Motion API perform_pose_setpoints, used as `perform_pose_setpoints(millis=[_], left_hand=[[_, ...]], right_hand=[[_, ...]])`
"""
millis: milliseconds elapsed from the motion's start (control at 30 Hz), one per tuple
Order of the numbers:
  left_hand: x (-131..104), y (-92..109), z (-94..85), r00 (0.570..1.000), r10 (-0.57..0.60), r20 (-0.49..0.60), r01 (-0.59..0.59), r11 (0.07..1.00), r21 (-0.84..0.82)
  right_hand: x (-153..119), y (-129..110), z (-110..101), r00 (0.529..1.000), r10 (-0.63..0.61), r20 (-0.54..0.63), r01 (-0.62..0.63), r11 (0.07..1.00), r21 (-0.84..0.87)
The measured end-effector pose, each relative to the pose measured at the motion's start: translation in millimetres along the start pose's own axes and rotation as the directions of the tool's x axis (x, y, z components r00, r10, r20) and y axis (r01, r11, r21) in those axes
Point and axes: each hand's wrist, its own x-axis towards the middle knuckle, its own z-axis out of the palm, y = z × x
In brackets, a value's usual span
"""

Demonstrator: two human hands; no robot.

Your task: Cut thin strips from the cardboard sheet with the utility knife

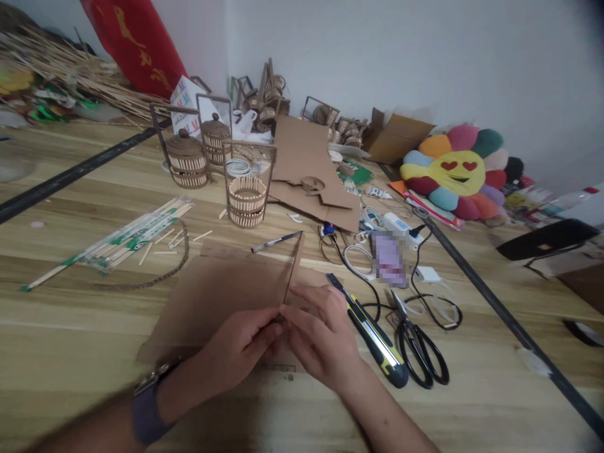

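Observation:
A flat brown cardboard sheet (226,283) lies on the wooden table at the centre. A narrow cardboard strip (293,270) stands up along its right edge. My left hand (245,343), with a watch on the wrist, is closed at the strip's near end, thumb and fingers pinched on it. My right hand (325,330) is closed against the same strip, its fingertips meeting the left ones. The exact grip is partly hidden by the fingers. A pen (276,242) lies just beyond the sheet. To the right are a yellow and black utility knife (372,336) and black-handled scissors (418,346).
Small stick baskets (246,201) with tall handles stand behind the sheet. Packs of sticks (136,236) lie at the left. Larger cardboard (302,151) is at the back, with cables, a phone (389,258) and a flower cushion (455,170) on the right.

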Motion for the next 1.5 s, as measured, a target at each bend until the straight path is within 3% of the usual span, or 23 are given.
perform_pose_setpoints(millis=[700,1367,1500], left_hand=[[-1.1,3.7,-2.3,1.0,-0.001,0.008,0.0,0.992,0.129],[-0.9,-0.1,2.0,0.998,0.055,0.022,-0.058,0.982,0.179],[-0.5,1.2,4.2,1.0,0.022,0.003,-0.023,0.986,0.167]], right_hand=[[8.8,-2.6,-4.2,0.999,0.013,0.031,-0.012,1.0,-0.026],[8.4,0.3,4.7,0.995,0.096,0.021,-0.098,0.991,0.09],[8.4,0.5,4.6,0.989,0.134,0.054,-0.141,0.979,0.149]])
